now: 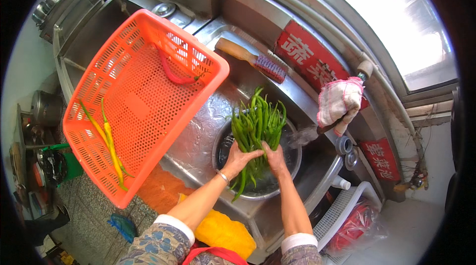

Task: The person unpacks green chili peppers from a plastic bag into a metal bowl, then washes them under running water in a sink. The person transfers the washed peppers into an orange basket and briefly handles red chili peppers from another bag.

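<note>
A large bunch of long green chili peppers (258,123) is gripped between both my hands. My left hand (238,159) clasps its left side, thumb across the front; my right hand (274,157) holds the right side. Beneath the bunch is a round metal basin (297,164) with water in it, standing in a stainless steel sink (193,135). Water runs from a cloth-wrapped tap (340,101) at the basin's right. To the left, an orange plastic basket (145,112) rests tilted, holding a red chili pepper (173,69) and a few yellow-green chili peppers (109,138).
A wooden-handled brush (253,58) lies on the sink's back ledge. Red signs (308,55) with writing are on the splashback. At right, a pale plastic basket (338,216) stands beside a bag of red items (357,224). Yellow cloth (225,231) hangs over the front edge.
</note>
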### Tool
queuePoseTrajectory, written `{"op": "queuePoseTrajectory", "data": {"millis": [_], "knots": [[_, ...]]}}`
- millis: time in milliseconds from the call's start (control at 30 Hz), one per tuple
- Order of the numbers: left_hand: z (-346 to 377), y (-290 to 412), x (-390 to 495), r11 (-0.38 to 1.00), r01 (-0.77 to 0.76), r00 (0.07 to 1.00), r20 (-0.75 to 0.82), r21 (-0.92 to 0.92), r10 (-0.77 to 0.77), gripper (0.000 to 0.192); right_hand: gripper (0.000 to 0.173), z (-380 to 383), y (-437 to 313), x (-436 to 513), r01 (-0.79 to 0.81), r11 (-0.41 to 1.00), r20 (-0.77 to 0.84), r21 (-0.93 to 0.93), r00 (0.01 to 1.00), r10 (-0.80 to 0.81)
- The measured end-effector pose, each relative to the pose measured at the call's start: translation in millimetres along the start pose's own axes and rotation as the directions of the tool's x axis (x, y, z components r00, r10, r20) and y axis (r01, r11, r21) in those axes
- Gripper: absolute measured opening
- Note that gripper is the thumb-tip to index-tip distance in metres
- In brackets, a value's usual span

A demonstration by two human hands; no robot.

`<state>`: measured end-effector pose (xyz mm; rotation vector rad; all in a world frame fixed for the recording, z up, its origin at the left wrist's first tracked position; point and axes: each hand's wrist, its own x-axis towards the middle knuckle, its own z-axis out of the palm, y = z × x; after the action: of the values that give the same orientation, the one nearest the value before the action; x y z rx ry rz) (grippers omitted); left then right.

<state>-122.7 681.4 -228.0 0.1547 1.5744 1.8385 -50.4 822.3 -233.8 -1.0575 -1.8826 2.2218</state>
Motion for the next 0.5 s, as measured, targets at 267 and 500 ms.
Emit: {"op": "queuePoseTrajectory", "data": {"millis": [267, 500], "knots": [[29, 114, -48, 0.909, -0.387, 0.909, 0.100, -0.156, 0.404, 0.084, 0.031, 18, -134, -79, 0.251, 0.968, -0.078, -0.011, 0.965, -0.251], [47, 192, -51, 0.748, -0.656, 0.703, 0.278, -0.101, 0.655, 0.091, 0.027, 8, -183, -109, 0.444, 0.886, -0.206, 0.132, 0.887, -0.414]]}}
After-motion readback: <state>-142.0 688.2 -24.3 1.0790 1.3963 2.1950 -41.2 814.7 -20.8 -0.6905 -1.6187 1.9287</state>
